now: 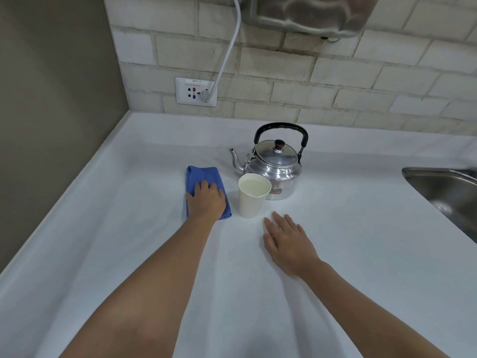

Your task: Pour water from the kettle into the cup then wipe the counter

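A silver kettle point(275, 165) with a black handle stands upright on the white counter point(361, 254), its spout pointing left. Right in front of it stands a white paper cup point(253, 196) with water in it. To the cup's left lies a folded blue cloth point(202, 177). My left hand point(206, 200) presses flat on the cloth's near half, fingers curled over it. My right hand point(286, 241) rests flat on the counter, fingers apart, just in front and right of the cup, holding nothing.
A steel sink point(444, 192) is set into the counter at the right edge. A wall socket point(196, 92) with a white cable plugged in sits on the brick backsplash. A grey wall closes off the left side.
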`<state>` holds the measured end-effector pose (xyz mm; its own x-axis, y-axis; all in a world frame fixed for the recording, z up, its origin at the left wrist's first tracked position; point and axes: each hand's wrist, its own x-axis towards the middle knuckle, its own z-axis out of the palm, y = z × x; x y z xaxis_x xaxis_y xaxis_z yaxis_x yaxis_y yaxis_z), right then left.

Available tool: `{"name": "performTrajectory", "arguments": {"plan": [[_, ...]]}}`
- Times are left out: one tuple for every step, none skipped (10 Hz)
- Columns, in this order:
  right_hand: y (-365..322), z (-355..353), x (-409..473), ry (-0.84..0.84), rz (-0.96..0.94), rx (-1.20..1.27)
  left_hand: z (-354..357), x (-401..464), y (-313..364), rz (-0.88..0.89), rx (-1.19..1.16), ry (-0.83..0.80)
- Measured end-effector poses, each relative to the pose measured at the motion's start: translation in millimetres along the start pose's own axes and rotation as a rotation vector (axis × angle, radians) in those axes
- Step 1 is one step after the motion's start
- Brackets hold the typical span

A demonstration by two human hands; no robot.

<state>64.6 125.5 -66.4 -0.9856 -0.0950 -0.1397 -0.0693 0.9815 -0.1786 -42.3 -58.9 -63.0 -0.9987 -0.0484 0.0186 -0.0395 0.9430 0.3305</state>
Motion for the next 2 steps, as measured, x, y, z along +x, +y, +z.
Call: {"name": "performTrajectory", "arguments": {"plan": [[2.1,-11.7,-4.2,-0.048,0.002,-0.003,-9.0,-18.6,-2.0,-0.010,-0.035,-0.021],[0.1,-25.3,-4.1,0.014,0.041,-0.017,-17.9,-27.4,-2.6,-0.021,-0.040,0.044]]}}
